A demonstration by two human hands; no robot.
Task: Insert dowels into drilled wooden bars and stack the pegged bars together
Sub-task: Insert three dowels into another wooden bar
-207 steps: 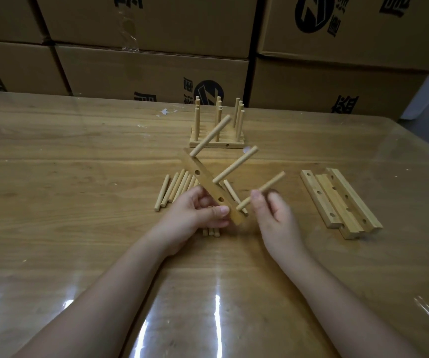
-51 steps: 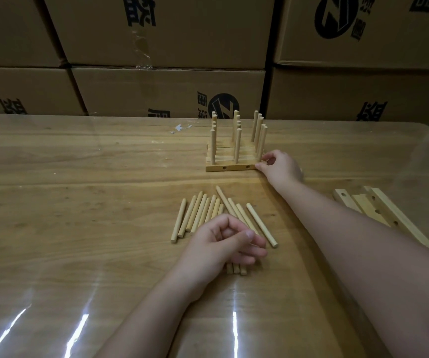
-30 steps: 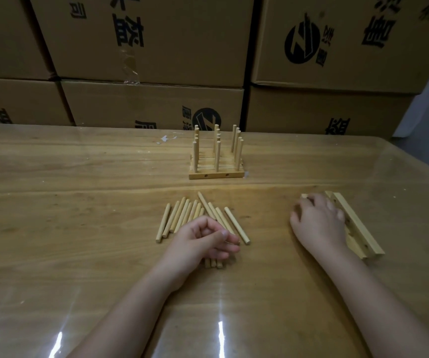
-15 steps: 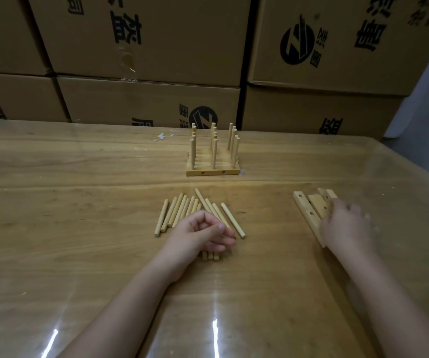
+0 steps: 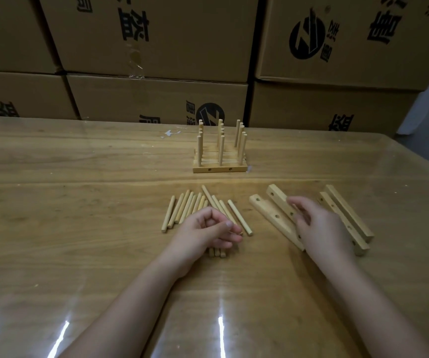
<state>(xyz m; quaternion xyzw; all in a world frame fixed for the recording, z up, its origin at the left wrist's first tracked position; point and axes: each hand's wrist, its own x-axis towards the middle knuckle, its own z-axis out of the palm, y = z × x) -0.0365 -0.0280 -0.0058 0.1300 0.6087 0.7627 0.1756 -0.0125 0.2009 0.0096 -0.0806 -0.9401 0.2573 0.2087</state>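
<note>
Left hand (image 5: 203, 233): fingers (image 5: 227, 237) loosely curled, holding nothing visible, resting on the loose dowels (image 5: 182, 210) mid-bench (image 5: 79, 202). Right hand (image 5: 321, 231): blurred over two drilled bars (image 5: 272, 215) just right of the dowels; grip cannot be told. Two further bars (image 5: 347, 215) lie beyond it. Pegged stack (image 5: 219, 161) stands farther back.

right hand (image 5: 319, 228) blurred, dowels (image 5: 195, 210) partly hidden

Glossy wooden table (image 5: 79, 228) with loose dowels (image 5: 182, 210), drilled bars (image 5: 270, 215), pegged stack (image 5: 219, 169).
</note>
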